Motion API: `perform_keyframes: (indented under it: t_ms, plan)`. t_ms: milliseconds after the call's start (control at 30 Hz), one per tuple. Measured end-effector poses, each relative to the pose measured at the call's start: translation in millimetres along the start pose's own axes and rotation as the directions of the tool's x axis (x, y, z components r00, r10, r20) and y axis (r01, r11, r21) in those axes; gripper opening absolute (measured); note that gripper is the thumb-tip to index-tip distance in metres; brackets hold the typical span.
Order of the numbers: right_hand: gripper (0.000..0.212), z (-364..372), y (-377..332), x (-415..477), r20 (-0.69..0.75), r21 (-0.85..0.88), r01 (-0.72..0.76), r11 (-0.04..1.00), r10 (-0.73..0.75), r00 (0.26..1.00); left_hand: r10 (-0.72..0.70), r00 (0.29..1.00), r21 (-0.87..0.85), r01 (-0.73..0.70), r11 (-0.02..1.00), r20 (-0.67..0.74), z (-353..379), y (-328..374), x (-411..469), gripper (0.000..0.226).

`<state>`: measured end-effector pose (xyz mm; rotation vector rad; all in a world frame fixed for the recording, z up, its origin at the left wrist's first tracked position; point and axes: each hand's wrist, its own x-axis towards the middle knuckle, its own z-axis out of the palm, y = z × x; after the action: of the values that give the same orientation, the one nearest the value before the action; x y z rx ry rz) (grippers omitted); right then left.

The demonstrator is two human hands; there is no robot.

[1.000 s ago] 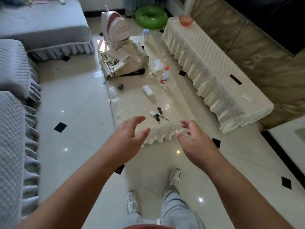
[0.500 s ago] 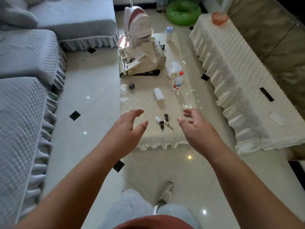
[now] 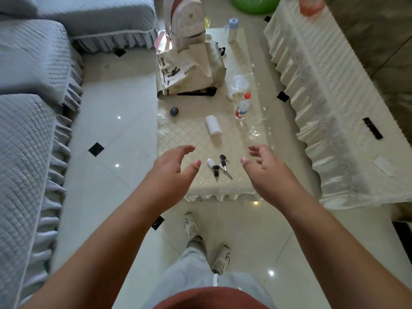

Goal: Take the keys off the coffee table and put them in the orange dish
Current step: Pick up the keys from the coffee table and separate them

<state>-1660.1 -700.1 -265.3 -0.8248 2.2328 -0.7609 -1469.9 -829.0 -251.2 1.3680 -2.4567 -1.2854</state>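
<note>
A bunch of keys (image 3: 218,167) with black heads and a white fob lies near the front edge of the coffee table (image 3: 176,134), which wears a cream quilted cover. My left hand (image 3: 172,172) hovers just left of the keys, fingers spread and empty. My right hand (image 3: 267,172) hovers just right of them, also empty with curled fingers. Neither hand touches the keys. The orange dish (image 3: 310,4) stands on the far end of the long cream-covered cabinet (image 3: 330,103) at the top right, cut by the frame edge.
On the coffee table stand a backpack (image 3: 187,21) and a printed bag (image 3: 191,70), a plastic bottle (image 3: 242,107), a white roll (image 3: 213,124), a dark ball (image 3: 174,111) and a white canister (image 3: 233,30). Grey sofas (image 3: 29,85) line the left. Tiled floor lies between.
I have stepped closer to the coffee table and the view has tilted down. Both hands stay open and now flank the keys more closely.
</note>
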Motion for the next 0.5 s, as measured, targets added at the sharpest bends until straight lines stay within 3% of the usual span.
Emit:
perform_keyframes:
  t_ms: [500]
  plan:
    - [0.054, -14, 2, 97, -0.042, 0.009, -0.089, 0.996, 0.089, 0.995, 0.059, 0.998, 0.011, -0.060, 0.998, 0.038, -1, 26, 120, 0.047]
